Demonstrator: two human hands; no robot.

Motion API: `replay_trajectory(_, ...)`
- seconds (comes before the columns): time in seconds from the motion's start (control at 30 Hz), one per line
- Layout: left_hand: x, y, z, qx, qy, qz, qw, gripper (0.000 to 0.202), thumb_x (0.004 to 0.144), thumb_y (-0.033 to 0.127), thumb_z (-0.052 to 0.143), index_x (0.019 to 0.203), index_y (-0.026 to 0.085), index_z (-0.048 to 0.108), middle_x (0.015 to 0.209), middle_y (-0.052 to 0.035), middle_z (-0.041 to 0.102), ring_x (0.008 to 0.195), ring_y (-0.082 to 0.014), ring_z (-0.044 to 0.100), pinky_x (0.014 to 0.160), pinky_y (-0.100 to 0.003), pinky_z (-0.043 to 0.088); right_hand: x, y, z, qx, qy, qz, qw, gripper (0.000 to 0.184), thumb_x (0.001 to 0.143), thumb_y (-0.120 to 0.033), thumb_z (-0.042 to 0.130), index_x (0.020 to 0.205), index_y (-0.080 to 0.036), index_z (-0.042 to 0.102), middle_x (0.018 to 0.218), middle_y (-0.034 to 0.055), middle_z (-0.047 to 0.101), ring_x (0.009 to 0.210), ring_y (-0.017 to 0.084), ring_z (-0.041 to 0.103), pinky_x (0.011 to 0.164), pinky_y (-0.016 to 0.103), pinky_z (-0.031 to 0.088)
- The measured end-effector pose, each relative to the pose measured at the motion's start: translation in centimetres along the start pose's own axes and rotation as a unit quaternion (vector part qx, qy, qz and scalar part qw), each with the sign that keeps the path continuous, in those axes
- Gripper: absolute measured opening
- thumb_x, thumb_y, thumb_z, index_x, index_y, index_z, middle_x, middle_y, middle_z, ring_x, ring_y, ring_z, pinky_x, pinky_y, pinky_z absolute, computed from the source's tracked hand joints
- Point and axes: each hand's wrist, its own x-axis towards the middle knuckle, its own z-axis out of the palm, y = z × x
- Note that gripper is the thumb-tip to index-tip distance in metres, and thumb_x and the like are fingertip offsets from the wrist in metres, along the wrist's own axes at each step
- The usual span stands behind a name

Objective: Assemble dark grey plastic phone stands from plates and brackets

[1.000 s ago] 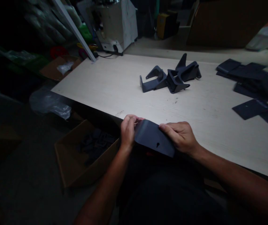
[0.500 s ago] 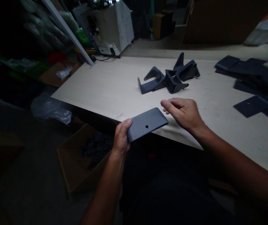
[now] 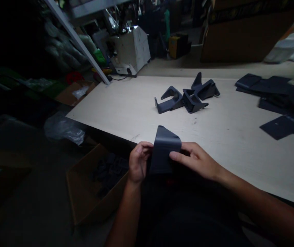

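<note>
A dark grey plastic plate stands nearly upright at the near edge of the pale table, held between both hands. My left hand grips its left side with the fingers curled round it. My right hand pinches its right side, thumb in front. Farther back on the table lies a cluster of dark grey folded brackets.
Flat dark plates are spread over the right of the table. An open cardboard box with dark parts stands on the floor at the left, a crumpled plastic bag beyond it. A white machine and boxes stand behind.
The plate, held flat in my left hand alone half a second ago, now stands on end. My right hand has come back from above the table and taken hold of it.
</note>
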Motion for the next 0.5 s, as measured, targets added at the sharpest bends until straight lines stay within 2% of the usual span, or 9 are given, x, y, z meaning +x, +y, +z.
replay_trajectory(0.03, 0.4, 0.3, 0.4, -0.034, 0.002, -0.027, 0.999, 0.046, 0.093, 0.060, 0.059, 0.099, 0.017, 0.074, 0.087, -0.0081, 0.073, 0.084, -0.0253, 0.070, 0.080, -0.034, 0.054, -0.3, 0.0, 0.0, -0.077, -0.025, -0.023, 0.996, 0.030, 0.098, -0.046, 0.070, 0.106, -0.018, 0.077, 0.105, 0.0067, 0.076, 0.097, 0.024, 0.070, 0.091, 0.035, 0.054)
replay_trajectory(0.1, 1.2, 0.8, 1.4, -0.086, -0.034, -0.108, 0.990, 0.051, 0.093, 0.063, 0.056, 0.105, 0.015, 0.072, 0.090, -0.0117, 0.076, 0.090, -0.0295, 0.073, 0.085, -0.039, 0.056, -0.7, 0.4, 0.1, -0.198, -0.063, -0.064, 0.976, 0.025, 0.099, -0.041, 0.069, 0.105, -0.019, 0.076, 0.103, 0.0061, 0.075, 0.094, 0.023, 0.069, 0.088, 0.035, 0.052)
replay_trajectory(0.17, 1.7, 1.3, 2.8, -0.116, -0.071, -0.165, 0.977, 0.042, 0.091, 0.052, 0.061, 0.109, 0.014, 0.068, 0.090, -0.0135, 0.077, 0.094, -0.0315, 0.074, 0.089, -0.043, 0.057, -0.9, 1.0, 0.5, -0.233, -0.068, -0.084, 0.966, 0.025, 0.099, -0.040, 0.069, 0.110, -0.019, 0.074, 0.104, 0.0061, 0.074, 0.093, 0.023, 0.068, 0.085, 0.033, 0.051)
replay_trajectory(0.2, 1.8, 1.4, 3.5, -0.125, -0.073, -0.170, 0.975, 0.034, 0.089, 0.043, 0.063, 0.107, 0.015, 0.066, 0.087, -0.0129, 0.077, 0.095, -0.0316, 0.075, 0.090, -0.044, 0.057, -1.0, 1.3, 0.7, -0.219, -0.056, -0.089, 0.970, 0.028, 0.099, -0.041, 0.068, 0.114, -0.018, 0.073, 0.107, 0.0064, 0.074, 0.096, 0.023, 0.067, 0.085, 0.033, 0.050)
replay_trajectory(0.27, 1.5, 1.6, 5.0, -0.128, -0.048, -0.148, 0.980, 0.018, 0.085, 0.029, 0.063, 0.099, 0.018, 0.061, 0.079, -0.0096, 0.076, 0.094, -0.0310, 0.076, 0.092, -0.044, 0.056, -1.4, 1.8, 1.4, -0.158, -0.006, -0.097, 0.983, 0.036, 0.100, -0.045, 0.067, 0.122, -0.018, 0.070, 0.115, 0.0076, 0.072, 0.105, 0.025, 0.066, 0.090, 0.033, 0.050)
replay_trajectory(0.37, 0.7, 1.7, 6.8, -0.104, -0.028, -0.094, 0.990, 0.008, 0.087, 0.024, 0.058, 0.092, 0.019, 0.057, 0.073, -0.0077, 0.075, 0.094, -0.0314, 0.077, 0.093, -0.046, 0.056, -2.1, 2.1, 2.6, -0.071, 0.072, -0.113, 0.988, 0.044, 0.102, -0.047, 0.065, 0.133, -0.016, 0.067, 0.121, 0.0086, 0.071, 0.112, 0.025, 0.064, 0.095, 0.033, 0.050)
replay_trajectory(0.43, 0.1, 1.8, 7.5, -0.088, -0.024, -0.063, 0.994, 0.005, 0.089, 0.023, 0.057, 0.092, 0.020, 0.057, 0.073, -0.0073, 0.075, 0.093, -0.0310, 0.077, 0.095, -0.047, 0.056, -2.4, 2.2, 3.2, -0.044, 0.104, -0.126, 0.986, 0.041, 0.101, -0.048, 0.065, 0.127, -0.015, 0.070, 0.115, 0.0085, 0.071, 0.106, 0.025, 0.064, 0.093, 0.034, 0.050)
replay_trajectory(0.5, -0.4, 1.8, 7.8, -0.083, -0.014, -0.044, 0.995, 0.004, 0.089, 0.023, 0.056, 0.092, 0.020, 0.057, 0.073, -0.0066, 0.076, 0.094, -0.0309, 0.077, 0.096, -0.048, 0.056, -2.5, 2.2, 3.3, -0.032, 0.118, -0.138, 0.983, 0.036, 0.100, -0.048, 0.067, 0.111, -0.015, 0.074, 0.105, 0.0076, 0.070, 0.099, 0.023, 0.064, 0.089, 0.033, 0.050)
